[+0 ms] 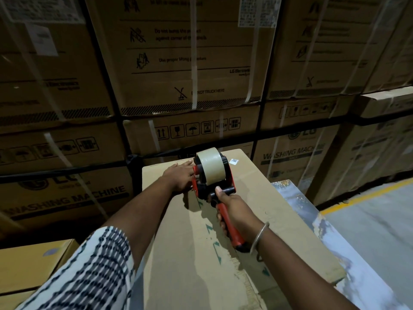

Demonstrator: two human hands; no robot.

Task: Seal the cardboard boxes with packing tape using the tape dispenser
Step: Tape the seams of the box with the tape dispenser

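Cardboard fills most of the view: the box (223,231) being sealed lies flat in the centre, its long top running from 6 o'clock up toward 12 o'clock. On its far end sits a red and black tape dispenser (212,177) carrying a pale tape roll (211,167), its front pressed against the box top. The right hand (232,211) has its fingers wrapped round the red handle, a metal bangle (260,238) on the wrist. At 9 o'clock of the dispenser, the left hand (181,175) lies flat on the box with fingers extended, touching the tool's side. Stacked washing-machine cartons (190,63) fill the background from 9 to 3 o'clock
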